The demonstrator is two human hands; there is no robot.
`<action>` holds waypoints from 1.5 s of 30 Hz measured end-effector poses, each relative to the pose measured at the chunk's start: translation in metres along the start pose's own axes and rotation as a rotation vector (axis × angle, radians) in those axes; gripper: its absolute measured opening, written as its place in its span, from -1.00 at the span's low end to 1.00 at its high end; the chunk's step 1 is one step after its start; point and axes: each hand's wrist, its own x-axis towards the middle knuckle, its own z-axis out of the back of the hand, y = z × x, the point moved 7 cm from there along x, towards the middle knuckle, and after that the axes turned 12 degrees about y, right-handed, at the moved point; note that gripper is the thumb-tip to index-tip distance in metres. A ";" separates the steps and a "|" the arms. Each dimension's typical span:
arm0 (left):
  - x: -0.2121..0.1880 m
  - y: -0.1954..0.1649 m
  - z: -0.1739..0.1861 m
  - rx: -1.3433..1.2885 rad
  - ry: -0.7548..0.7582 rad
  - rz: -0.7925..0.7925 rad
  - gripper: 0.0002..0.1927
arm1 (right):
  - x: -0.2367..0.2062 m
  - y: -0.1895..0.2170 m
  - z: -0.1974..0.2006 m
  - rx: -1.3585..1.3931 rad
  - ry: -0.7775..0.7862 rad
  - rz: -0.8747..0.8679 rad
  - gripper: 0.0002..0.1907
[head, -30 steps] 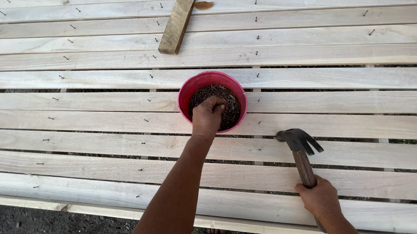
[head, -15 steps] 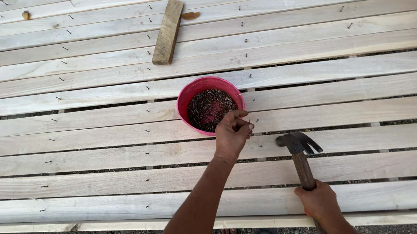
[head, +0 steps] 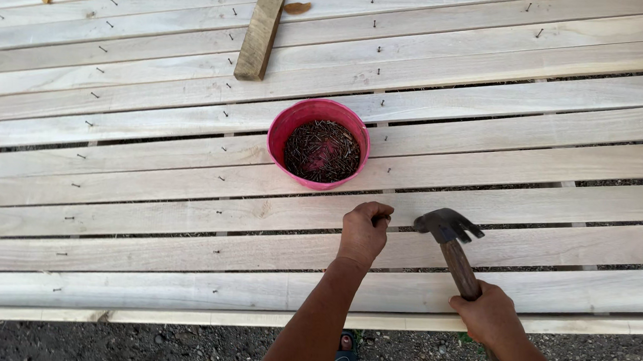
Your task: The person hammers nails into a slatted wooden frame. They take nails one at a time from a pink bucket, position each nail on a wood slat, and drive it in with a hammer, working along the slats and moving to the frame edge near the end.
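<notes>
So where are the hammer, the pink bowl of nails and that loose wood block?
hammer (head: 449, 227): head view, on its steel head.
pink bowl (head: 278, 129): head view, left rim.
wood block (head: 261, 29): head view, mid top face.

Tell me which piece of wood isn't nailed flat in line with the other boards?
The short darker block near the top: it lies loose across the long pale planks, turned crosswise to them, beyond the red bowl of nails.

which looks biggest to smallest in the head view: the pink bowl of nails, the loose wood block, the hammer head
1. pink bowl of nails, clearly the largest.
2. loose wood block, long but narrow; it lies farther from the camera, so its real size may be understated.
3. hammer head, the smallest, though nearest.
</notes>
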 end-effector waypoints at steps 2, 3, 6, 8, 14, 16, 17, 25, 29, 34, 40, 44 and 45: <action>-0.010 0.008 0.000 0.074 -0.028 0.039 -0.87 | -0.001 -0.009 -0.005 -0.031 0.000 -0.001 -0.57; -0.015 0.011 -0.001 0.099 -0.033 0.039 -0.88 | -0.001 -0.013 -0.007 -0.044 -0.002 -0.001 -0.54; -0.025 0.015 0.002 0.166 -0.087 0.013 -0.90 | -0.004 -0.014 -0.008 -0.207 -0.042 0.047 -0.55; -0.029 0.021 0.000 0.115 -0.101 0.023 -0.90 | -0.007 -0.011 -0.008 -0.203 -0.044 0.064 -0.56; -0.035 0.042 -0.018 -0.033 -0.036 0.189 -0.92 | -0.019 -0.003 -0.010 -0.076 0.010 0.030 -0.60; -0.036 0.031 -0.016 0.120 -0.087 0.061 -0.92 | -0.023 0.000 -0.011 -0.058 0.019 0.040 -0.60; -0.036 0.031 -0.016 0.134 -0.091 0.067 -0.92 | -0.024 0.000 -0.012 -0.046 0.030 0.040 -0.60; -0.042 0.020 -0.019 0.273 -0.135 -0.015 -0.94 | -0.024 0.004 -0.012 -0.216 0.002 0.049 -0.55; -0.046 0.015 -0.020 0.325 -0.188 -0.085 -0.94 | -0.029 0.004 -0.014 -0.244 -0.003 0.057 -0.55; -0.048 0.011 -0.023 0.377 -0.178 -0.120 -0.96 | -0.038 0.004 -0.018 -0.201 0.007 0.031 -0.58; -0.048 0.006 -0.029 0.487 -0.151 -0.139 -0.95 | -0.051 0.009 -0.022 -0.111 -0.004 0.052 -0.56; -0.048 0.009 -0.030 0.491 -0.139 -0.126 -0.93 | -0.064 0.016 -0.025 -0.156 -0.027 0.129 -0.57; -0.048 0.009 -0.030 0.486 -0.135 -0.133 -0.93 | -0.067 0.018 -0.025 -0.158 -0.041 0.158 -0.58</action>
